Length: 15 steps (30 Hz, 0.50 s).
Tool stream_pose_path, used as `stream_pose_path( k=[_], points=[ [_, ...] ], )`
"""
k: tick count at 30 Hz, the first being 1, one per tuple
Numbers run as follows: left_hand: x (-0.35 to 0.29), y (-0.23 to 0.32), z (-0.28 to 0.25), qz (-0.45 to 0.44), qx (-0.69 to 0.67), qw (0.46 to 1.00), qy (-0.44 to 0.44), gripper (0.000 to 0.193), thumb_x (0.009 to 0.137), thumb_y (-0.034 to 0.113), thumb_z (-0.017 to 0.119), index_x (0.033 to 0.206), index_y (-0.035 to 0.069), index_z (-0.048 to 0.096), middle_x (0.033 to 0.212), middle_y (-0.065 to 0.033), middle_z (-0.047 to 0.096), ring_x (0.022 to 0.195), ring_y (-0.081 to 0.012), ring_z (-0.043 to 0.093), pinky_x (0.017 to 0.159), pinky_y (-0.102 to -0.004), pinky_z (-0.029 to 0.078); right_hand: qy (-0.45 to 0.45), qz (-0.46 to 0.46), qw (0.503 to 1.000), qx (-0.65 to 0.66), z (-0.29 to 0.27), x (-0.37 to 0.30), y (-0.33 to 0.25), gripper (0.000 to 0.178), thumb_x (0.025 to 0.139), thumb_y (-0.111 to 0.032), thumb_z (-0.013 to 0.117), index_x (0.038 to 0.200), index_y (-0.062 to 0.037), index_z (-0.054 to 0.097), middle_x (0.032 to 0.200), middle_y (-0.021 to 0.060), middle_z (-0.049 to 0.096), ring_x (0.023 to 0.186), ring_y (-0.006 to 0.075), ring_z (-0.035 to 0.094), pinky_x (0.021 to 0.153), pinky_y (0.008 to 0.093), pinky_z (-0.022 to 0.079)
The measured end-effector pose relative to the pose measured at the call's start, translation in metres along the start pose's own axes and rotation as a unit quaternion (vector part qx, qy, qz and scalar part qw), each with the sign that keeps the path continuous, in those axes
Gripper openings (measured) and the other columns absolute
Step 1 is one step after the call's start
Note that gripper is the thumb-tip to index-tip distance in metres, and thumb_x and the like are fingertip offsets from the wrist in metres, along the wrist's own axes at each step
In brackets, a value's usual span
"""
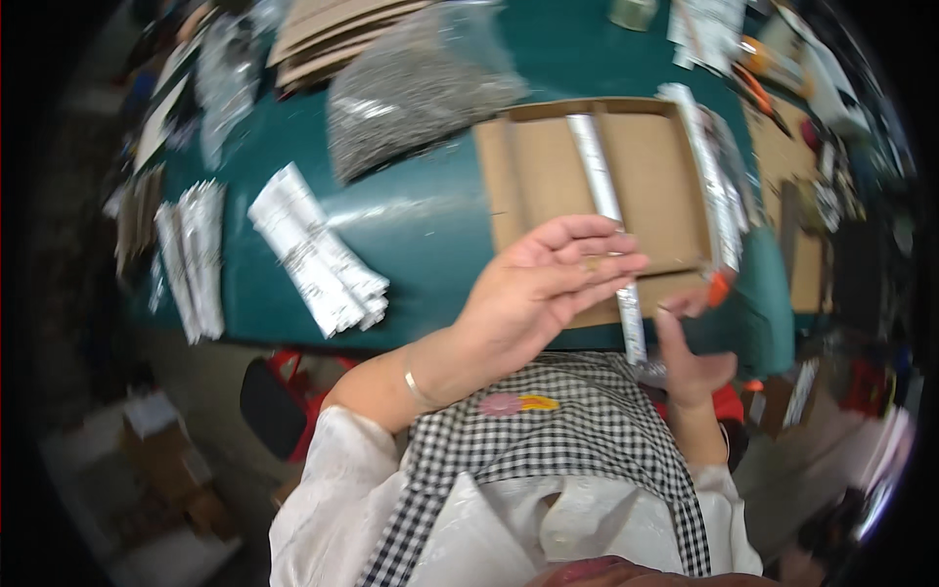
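Observation:
My left hand [533, 289] reaches over the near edge of a shallow cardboard tray [655, 176]. Its fingers are stretched out across a long silver strip [599, 171], and I see nothing gripped in it. That strip runs lengthwise over the tray and past the table's near edge, close to the apron. My right hand [694, 367] is to the right of the strip's near end, smeared by motion. Beside its fingers is the orange part [719, 288] of a teal tool [770, 303]; whether they touch it I cannot tell.
White-and-silver packets [318, 249] lie on the green table at left, with another bundle [191, 259] farther left. A clear bag of grey pieces [421, 98] rests behind, near stacked cardboard [333, 34]. Orange-handled pliers [758, 93] lie far right. A stool [274, 401] stands below.

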<state>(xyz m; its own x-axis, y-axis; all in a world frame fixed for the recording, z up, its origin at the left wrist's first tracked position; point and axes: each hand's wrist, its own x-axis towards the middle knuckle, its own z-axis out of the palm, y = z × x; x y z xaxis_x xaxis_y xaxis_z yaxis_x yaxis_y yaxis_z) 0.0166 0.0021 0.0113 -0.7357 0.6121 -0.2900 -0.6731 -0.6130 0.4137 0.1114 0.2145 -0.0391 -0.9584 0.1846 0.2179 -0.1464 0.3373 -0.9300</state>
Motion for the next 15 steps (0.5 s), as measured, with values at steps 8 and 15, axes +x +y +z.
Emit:
stream_pose_path(
  k=[8, 15],
  points=[
    [0.017, -0.021, 0.017, 0.012, 0.043, 0.999, -0.009, 0.042, 0.098, -0.001, 0.049, 0.140, -0.001, 0.042, 0.144, -0.0186, 0.050, 0.136, -0.0301, 0.049, 0.112, -0.0412, 0.042, -0.060, 0.008, 0.989, -0.131, 0.021, 0.032, -0.027, 0.035, 0.082, -0.022, 0.081, 0.111, -0.0100, 0.065, 0.104, 0.0060, 0.065, 0.091, 0.0235, 0.064, 0.075, 0.0370, 0.053],
    [0.016, -0.029, 0.019, 0.010, 0.087, 0.996, -0.019, 0.044, 0.102, 0.006, 0.047, 0.144, 0.000, 0.039, 0.147, -0.0188, 0.048, 0.136, -0.0268, 0.048, 0.112, -0.0396, 0.041, -0.084, -0.012, 0.993, -0.083, 0.022, 0.039, -0.027, 0.035, 0.082, 0.000, 0.073, 0.112, -0.0038, 0.055, 0.091, 0.0036, 0.055, 0.079, 0.0125, 0.058, 0.068, 0.0270, 0.048]
  ],
)
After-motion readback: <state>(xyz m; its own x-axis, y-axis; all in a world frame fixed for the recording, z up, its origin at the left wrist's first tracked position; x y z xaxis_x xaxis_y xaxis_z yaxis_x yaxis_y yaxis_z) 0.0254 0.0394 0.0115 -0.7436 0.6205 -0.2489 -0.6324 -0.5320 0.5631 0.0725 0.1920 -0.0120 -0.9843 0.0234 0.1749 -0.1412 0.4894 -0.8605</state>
